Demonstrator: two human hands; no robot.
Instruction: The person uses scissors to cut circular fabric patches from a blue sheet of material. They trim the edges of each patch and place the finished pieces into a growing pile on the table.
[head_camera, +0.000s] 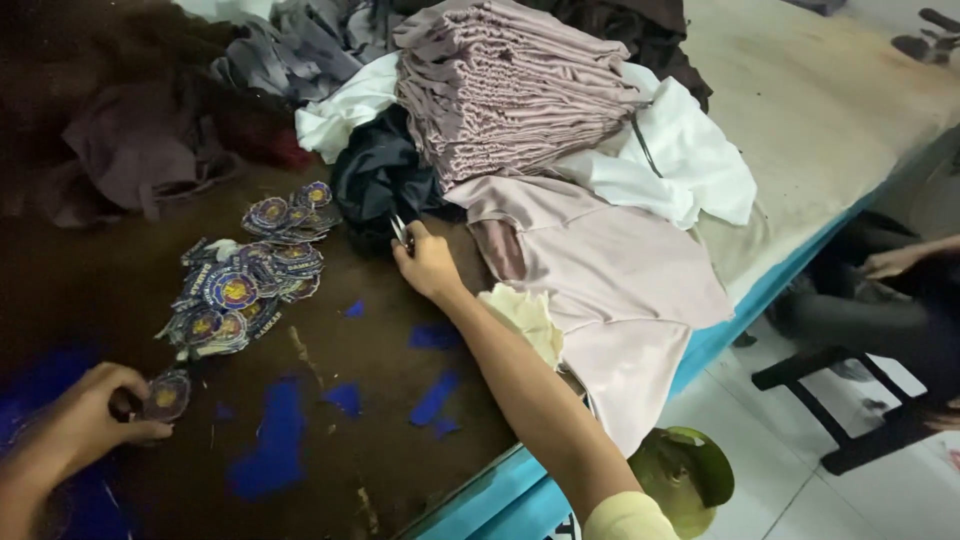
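1. As you lean over the dark brown worktable (330, 440), patched with worn blue paint, your left hand (85, 415) is curled shut around a single round embroidered badge (167, 395), pinched at its edge near the table's lower left.
2. Your right hand (428, 265) is stretched out across the table, its fingers closed on a small pair of metal snips (399, 230) whose tips point up toward a bundle of dark navy cloth (380, 175).
3. Between your two hands, a loose pile of matching badges (240, 290), blue-rimmed with gold centres, is fanned out on the tabletop, well apart from the one you hold.
4. Just right of your right hand, a dusty-pink garment (610, 290) lies spread flat to the table's turquoise edge, with a small crumple of cream fabric (525, 315) touching your forearm.
5. Beyond it, a tall stack of folded pink garments (510, 90) leans on white cloth (690, 150), with grey and dark fabric (290, 50) heaped behind.
6. At the far right, another person's hand (895, 262) shows beside a dark stool (840, 400) on the white tiled floor.
7. Near your right elbow, a round green object (690, 475) sits below the table edge; what it is cannot be told.
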